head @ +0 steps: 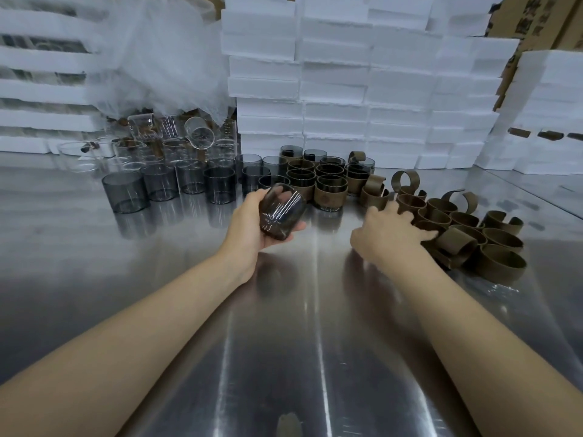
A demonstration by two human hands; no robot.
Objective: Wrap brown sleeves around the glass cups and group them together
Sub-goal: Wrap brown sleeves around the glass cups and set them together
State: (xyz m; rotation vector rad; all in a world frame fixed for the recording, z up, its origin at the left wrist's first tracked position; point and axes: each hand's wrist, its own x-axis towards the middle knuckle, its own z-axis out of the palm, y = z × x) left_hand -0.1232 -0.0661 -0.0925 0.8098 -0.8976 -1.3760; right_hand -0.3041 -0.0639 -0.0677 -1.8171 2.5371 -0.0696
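Glass cup [281, 212] tilts off upright (smoky grey), gripped by left fingers [296, 227]; right fingers [396, 212], spread, touch brown sleeves [501, 260].

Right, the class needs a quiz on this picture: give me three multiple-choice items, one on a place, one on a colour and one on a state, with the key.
1. Where do the loose brown sleeves lie?
A. On a shelf
B. On the right side of the table
C. On the floor

2. What colour are the stacked boxes behind?
A. White
B. Red
C. Green

3. How is the cup in the left hand?
A. Sleeved and standing
B. In pieces
C. Bare and tilted, off the table

Key:
1 B: the loose brown sleeves are heaped on the table where the right hand touches them.
2 A: the stacked boxes are plainly white.
3 C: the left hand grips the cup with no sleeve on it, tilted above the table.
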